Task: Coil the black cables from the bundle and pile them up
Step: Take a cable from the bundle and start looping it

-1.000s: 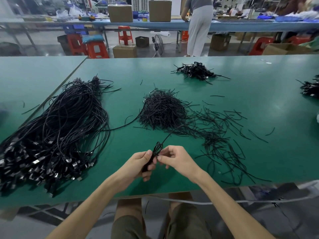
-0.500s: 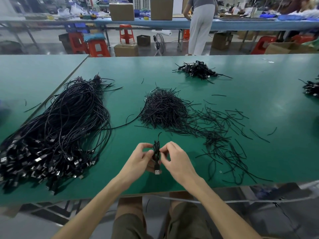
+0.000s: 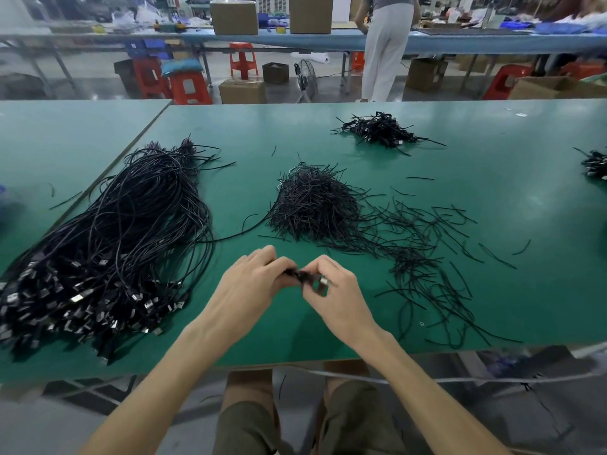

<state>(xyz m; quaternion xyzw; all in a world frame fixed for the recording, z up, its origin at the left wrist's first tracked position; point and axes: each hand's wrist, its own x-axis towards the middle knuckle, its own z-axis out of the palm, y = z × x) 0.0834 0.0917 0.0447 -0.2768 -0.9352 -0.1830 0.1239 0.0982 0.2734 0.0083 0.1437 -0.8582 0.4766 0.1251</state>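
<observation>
— What do we count?

— Two hands, both over the near edge of the green table (image 3: 492, 224). One small coiled cable (image 3: 303, 276) sits between them: the left hand (image 3: 253, 284) and right hand (image 3: 338, 297) each pinch an end with curled fingertips. One big bundle (image 3: 108, 251) lies at left, long glossy black cords with metal plugs massed at its near end. One heap of short ties (image 3: 315, 205) is in the middle, wiry, with strays scattered to the right. Two piles of coils: a far pile (image 3: 377, 129) and a right-edge pile (image 3: 596, 164) (cut off by the frame).

— Hard to make out?

— The held coil is blurred. We see a silver plug (image 3: 323, 281) by the right thumb, little else.
</observation>
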